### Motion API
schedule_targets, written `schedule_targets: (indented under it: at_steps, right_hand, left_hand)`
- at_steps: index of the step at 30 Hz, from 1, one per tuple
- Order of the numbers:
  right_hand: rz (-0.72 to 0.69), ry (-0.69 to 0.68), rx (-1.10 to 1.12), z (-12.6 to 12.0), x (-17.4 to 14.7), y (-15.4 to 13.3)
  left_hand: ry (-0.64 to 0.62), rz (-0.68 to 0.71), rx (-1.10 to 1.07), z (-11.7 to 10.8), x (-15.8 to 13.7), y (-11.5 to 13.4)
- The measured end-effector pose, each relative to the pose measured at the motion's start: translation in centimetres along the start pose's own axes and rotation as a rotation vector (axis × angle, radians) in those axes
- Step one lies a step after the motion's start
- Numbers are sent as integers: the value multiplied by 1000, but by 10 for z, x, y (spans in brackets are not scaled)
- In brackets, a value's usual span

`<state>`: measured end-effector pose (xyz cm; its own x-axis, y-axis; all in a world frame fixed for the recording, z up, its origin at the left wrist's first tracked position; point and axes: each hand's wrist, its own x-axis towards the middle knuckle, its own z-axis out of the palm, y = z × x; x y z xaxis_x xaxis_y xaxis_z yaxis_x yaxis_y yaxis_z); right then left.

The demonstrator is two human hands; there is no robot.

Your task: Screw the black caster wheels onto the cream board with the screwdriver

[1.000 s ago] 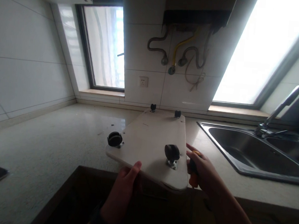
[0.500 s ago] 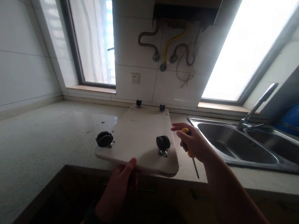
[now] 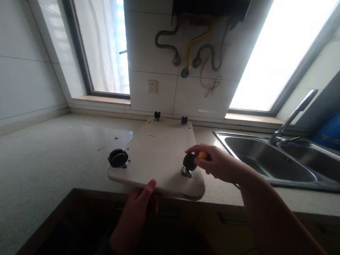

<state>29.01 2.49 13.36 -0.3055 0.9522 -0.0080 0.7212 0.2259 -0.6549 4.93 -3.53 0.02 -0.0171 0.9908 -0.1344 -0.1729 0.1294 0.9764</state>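
Observation:
A pale board [image 3: 153, 153] lies on the countertop with casters pointing up at its corners. My left hand [image 3: 138, 207] is closed on its near edge, thumb on top and fingers underneath. At the near right corner, the thumb and fingertips of my right hand [image 3: 221, 163] touch a black caster [image 3: 189, 162]. That same hand keeps a yellow-handled screwdriver [image 3: 203, 155] in its grip, mostly hidden by the palm. Another black caster [image 3: 118, 158] stands at the near left corner. Two smaller-looking casters, one at the far left [image 3: 157, 115] and one at the far right [image 3: 184, 120], sit near the wall.
A double steel sink [image 3: 267, 160] with a tall faucet [image 3: 294, 115] is to the right. One small dark piece, perhaps a screw [image 3: 116, 138], lies on the countertop [image 3: 53, 153] left of the board. Hoses and a wall socket [image 3: 152, 86] are behind.
My right hand has moved left from beside the board onto the near right caster, still holding the screwdriver. That caster has turned slightly. My left hand stays on the near edge.

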Motion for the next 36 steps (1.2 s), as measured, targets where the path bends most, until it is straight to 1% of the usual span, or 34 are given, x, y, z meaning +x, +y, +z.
schedule_targets:
  at_steps: [4, 7, 13, 18, 21, 27, 33, 36]
  right_hand:
    - [28, 49, -97, 3, -5, 3]
    - [63, 56, -127, 6, -10, 3]
    - [73, 70, -88, 8, -20, 12]
    - [84, 82, -58, 5, -27, 16]
    - [95, 88, -74, 5, -30, 16]
    - [34, 128, -161, 6, -31, 21]
    - [-6, 53, -126, 1, -24, 25]
    - [-8, 47, -101, 1, -20, 28]
  left_hand:
    - [4, 3, 25, 0, -1, -2]
    - [25, -1, 48, 0, -2, -2]
    - [17, -19, 93, 5, -8, -1]
    - [11, -112, 50, 15, -16, -4]
    - [19, -134, 41, 19, -19, -6]
    - [34, -122, 46, 21, -20, -7]
    - [29, -102, 18, 22, -19, -6]
    - [36, -102, 5, 23, -19, -5]
